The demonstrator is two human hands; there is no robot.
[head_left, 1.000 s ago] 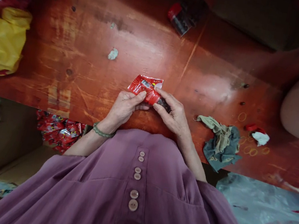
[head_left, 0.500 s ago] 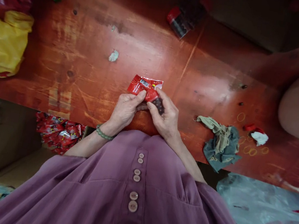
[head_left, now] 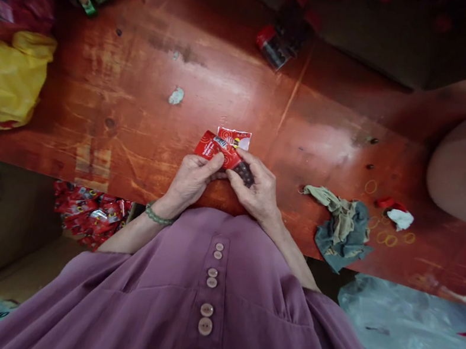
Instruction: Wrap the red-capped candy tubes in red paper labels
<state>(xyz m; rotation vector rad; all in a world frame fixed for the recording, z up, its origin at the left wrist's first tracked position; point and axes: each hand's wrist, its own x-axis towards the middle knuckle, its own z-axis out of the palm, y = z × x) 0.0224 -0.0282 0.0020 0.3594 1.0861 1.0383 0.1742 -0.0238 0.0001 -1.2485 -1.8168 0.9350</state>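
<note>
Both hands meet over the tabletop on a small pack. It has a red printed part with a barcode and a see-through end full of dark round beads. My left hand [head_left: 196,179] pinches the red part of the bead pack [head_left: 207,145], thumb on top. My right hand [head_left: 258,186] grips the end that shows the dark beads, its thumb and fingers to either side. Beyond the pack, a red printed piece with a white edge [head_left: 243,138] sticks out; whether it is joined to the pack I cannot tell. The fingers underneath are partly hidden.
On the reddish wooden table [head_left: 140,140] lie similar packs [head_left: 274,48], a rag [head_left: 344,224] and yellow rubber bands [head_left: 386,238]. A pale bucket [head_left: 460,166] stands right, a yellow bag [head_left: 0,88] left. Below the edge, a cardboard box [head_left: 15,232] is near red packets [head_left: 93,213].
The view has shifted slightly, so the table appears a little lower. The pack's red part has turned a bit in my hands, with the white-edged piece showing more separately behind it.
</note>
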